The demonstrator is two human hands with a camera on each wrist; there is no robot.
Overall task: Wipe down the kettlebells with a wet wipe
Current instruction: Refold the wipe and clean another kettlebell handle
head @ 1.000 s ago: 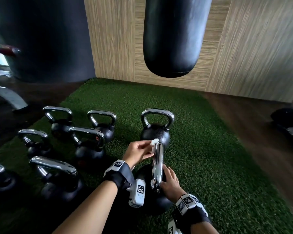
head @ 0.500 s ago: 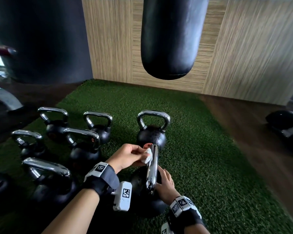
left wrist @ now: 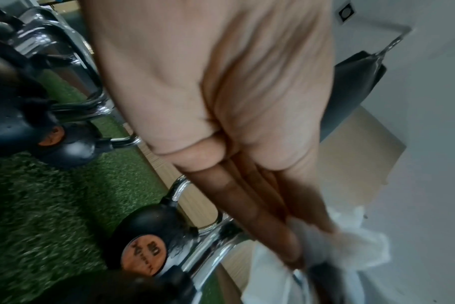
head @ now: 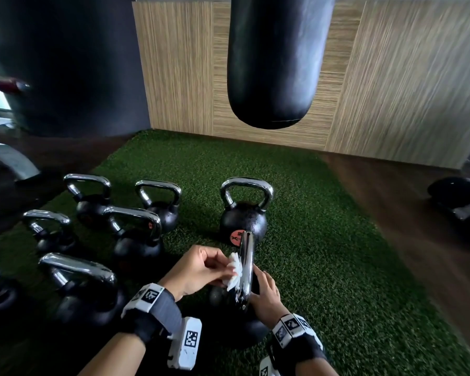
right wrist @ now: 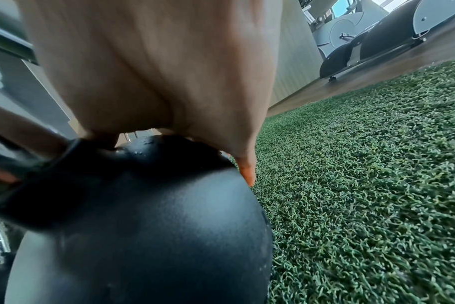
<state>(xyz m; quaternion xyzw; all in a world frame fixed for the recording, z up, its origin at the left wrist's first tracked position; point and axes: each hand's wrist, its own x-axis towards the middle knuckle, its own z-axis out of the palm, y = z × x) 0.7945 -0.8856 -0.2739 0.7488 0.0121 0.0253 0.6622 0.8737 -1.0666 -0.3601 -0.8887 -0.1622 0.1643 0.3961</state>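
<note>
Nearest kettlebell (head: 238,329) sits on the turf (head: 323,267) at 6 o'clock, chrome handle (head: 246,270) edge-on to the head cam. Left hand (head: 201,270) pinches the wet wipe (head: 234,271) w/ curled fingers, pressing it on the handle's left face, prob. to scrub it. Right hand (head: 265,294) lies on the ball, fingers relaxed, gripping nothing, likely steadying the bell. Other kettlebells (head: 136,232) wait at 9–12 o'clock.

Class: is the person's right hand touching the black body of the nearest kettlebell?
Touching. In the right wrist view, the right hand lies on the nearest kettlebell's rounded black body, a fingertip against its side. The head view agrees.
</note>
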